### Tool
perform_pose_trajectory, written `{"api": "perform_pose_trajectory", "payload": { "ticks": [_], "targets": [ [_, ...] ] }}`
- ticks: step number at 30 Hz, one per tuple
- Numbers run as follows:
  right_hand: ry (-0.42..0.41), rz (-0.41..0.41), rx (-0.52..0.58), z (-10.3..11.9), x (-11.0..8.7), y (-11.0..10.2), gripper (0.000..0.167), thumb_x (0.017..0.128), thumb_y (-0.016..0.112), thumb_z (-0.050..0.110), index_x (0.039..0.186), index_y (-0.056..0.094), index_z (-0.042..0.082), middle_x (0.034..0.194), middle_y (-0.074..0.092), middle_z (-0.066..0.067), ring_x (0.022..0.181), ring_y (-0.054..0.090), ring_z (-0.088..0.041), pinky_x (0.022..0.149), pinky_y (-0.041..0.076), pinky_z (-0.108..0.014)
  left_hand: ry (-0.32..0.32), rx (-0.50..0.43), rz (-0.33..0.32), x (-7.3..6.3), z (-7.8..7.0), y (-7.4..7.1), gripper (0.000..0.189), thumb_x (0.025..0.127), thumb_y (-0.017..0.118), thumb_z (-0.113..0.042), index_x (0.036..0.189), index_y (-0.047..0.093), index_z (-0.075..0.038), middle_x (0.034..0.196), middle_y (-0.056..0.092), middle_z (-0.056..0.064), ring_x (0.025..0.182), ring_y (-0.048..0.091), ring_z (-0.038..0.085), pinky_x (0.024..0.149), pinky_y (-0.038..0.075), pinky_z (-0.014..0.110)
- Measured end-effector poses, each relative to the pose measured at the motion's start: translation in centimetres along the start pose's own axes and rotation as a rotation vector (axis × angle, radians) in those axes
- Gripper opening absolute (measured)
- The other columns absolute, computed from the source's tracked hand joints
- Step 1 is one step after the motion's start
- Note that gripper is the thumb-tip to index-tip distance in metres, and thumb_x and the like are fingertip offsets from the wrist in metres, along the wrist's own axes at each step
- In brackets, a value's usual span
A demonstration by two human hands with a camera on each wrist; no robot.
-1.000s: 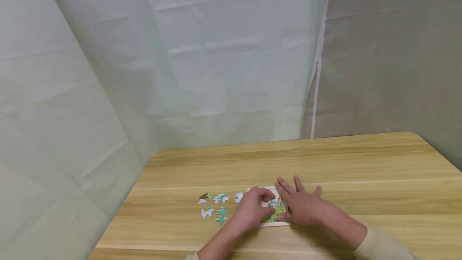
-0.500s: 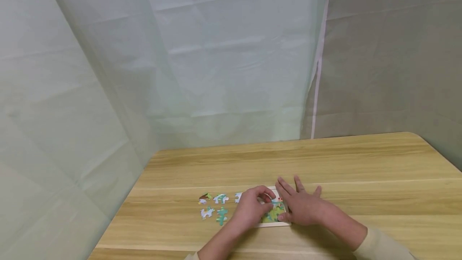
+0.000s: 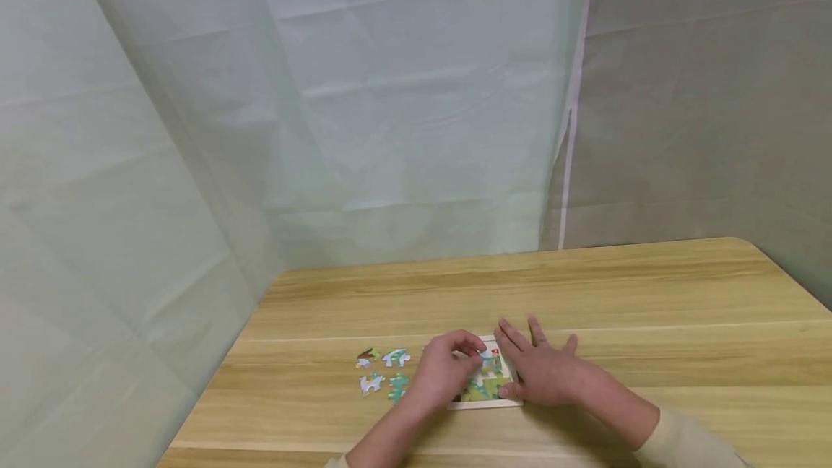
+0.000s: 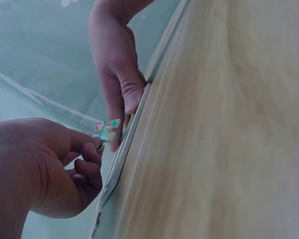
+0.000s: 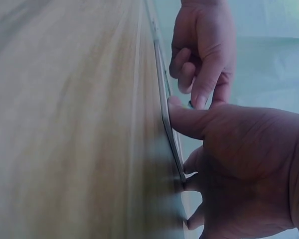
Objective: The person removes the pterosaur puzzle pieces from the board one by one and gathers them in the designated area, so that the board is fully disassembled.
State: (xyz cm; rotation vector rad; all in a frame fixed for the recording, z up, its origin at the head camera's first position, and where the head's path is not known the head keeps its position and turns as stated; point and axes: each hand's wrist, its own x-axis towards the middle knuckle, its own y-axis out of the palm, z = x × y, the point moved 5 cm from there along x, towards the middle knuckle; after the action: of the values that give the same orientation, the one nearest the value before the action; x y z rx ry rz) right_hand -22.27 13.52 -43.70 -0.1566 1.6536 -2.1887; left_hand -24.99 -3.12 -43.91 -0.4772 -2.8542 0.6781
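My left hand (image 3: 443,373) pinches a jigsaw piece (image 4: 107,130) between thumb and fingertips. The piece is green and teal with a red spot, and it is held tilted above the puzzle tray (image 3: 486,404). My right hand (image 3: 544,373) rests along the tray's right side with fingers spread, its thumb on the lower right corner. Green pieces (image 3: 495,385) lie inside the lower part of the tray. The left hand covers much of the tray's left half in the head view.
Several loose jigsaw pieces lie left of the tray, among them a white one (image 3: 372,383), a teal one (image 3: 399,386) and a brown and green one (image 3: 367,357). All stand on a wooden table (image 3: 312,410), with pale sheeting (image 3: 416,128) behind.
My left hand has drawn slightly back to the left, lifting the piece from the tray so that more of the green pieces show. The right hand stays in place.
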Motion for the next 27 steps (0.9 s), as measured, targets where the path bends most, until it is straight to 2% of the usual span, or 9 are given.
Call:
{"api": "perform_pose_trajectory", "payload": {
  "ticks": [4,9,15,18,24,27],
  "targets": [
    [0.002,0.021,0.01,0.0,-0.1,0.0,0.094,0.092,0.064,0.057,0.16,0.024,0.007,0.168,0.015,-0.01,0.147,0.008,-0.054,0.086,0.01,-0.092,-0.008,-0.01,-0.012,-0.2,0.1,-0.8,0.011,0.089,0.072,-0.002,0.095,0.072,-0.011,0.087,0.063,-0.003,0.07,0.054,0.012,0.062,0.044,0.024],
    [0.011,0.041,0.042,0.0,-0.2,0.0,0.092,0.094,0.062,0.057,0.16,0.022,0.007,0.168,0.012,-0.01,0.148,0.004,-0.053,0.087,0.005,-0.092,-0.003,-0.021,-0.017,-0.5,0.4,-1.6,0.011,0.088,0.072,-0.001,0.095,0.072,-0.008,0.087,0.063,-0.001,0.066,0.054,0.011,0.058,0.046,0.023],
    [0.02,0.026,0.028,-0.1,-0.1,0.2,0.088,0.096,0.054,0.062,0.16,0.026,0.009,0.168,0.013,-0.011,0.148,0.004,-0.053,0.087,0.004,-0.092,0.028,0.042,-0.039,-1.2,0.7,-3.0,0.01,0.088,0.072,-0.002,0.094,0.072,-0.009,0.088,0.064,-0.003,0.08,0.055,0.015,0.07,0.044,0.025],
    [0.021,0.009,0.015,0.0,-0.1,0.3,0.087,0.095,0.055,0.062,0.16,0.027,0.011,0.168,0.014,-0.012,0.147,0.006,-0.054,0.086,0.006,-0.092,0.012,0.057,-0.048,-1.6,1.1,-3.8,0.01,0.088,0.072,-0.004,0.094,0.072,-0.012,0.089,0.065,-0.004,0.081,0.053,0.016,0.071,0.043,0.026],
    [0.019,-0.006,0.013,0.1,-0.1,0.4,0.086,0.094,0.06,0.059,0.159,0.028,0.012,0.168,0.014,-0.01,0.148,0.007,-0.053,0.085,0.008,-0.092,-0.018,0.06,-0.043,-2.6,2.0,-5.3,0.011,0.087,0.071,-0.005,0.095,0.072,-0.012,0.092,0.065,-0.001,0.07,0.057,0.014,0.068,0.046,0.027],
    [0.018,-0.014,0.015,0.1,-0.1,0.4,0.087,0.093,0.061,0.058,0.159,0.028,0.012,0.168,0.015,-0.011,0.148,0.007,-0.053,0.085,0.008,-0.092,-0.034,0.06,-0.023,-3.0,2.4,-5.8,0.01,0.087,0.071,-0.005,0.096,0.071,-0.011,0.092,0.065,0.0,0.075,0.059,0.016,0.07,0.048,0.028]
  ]
}}
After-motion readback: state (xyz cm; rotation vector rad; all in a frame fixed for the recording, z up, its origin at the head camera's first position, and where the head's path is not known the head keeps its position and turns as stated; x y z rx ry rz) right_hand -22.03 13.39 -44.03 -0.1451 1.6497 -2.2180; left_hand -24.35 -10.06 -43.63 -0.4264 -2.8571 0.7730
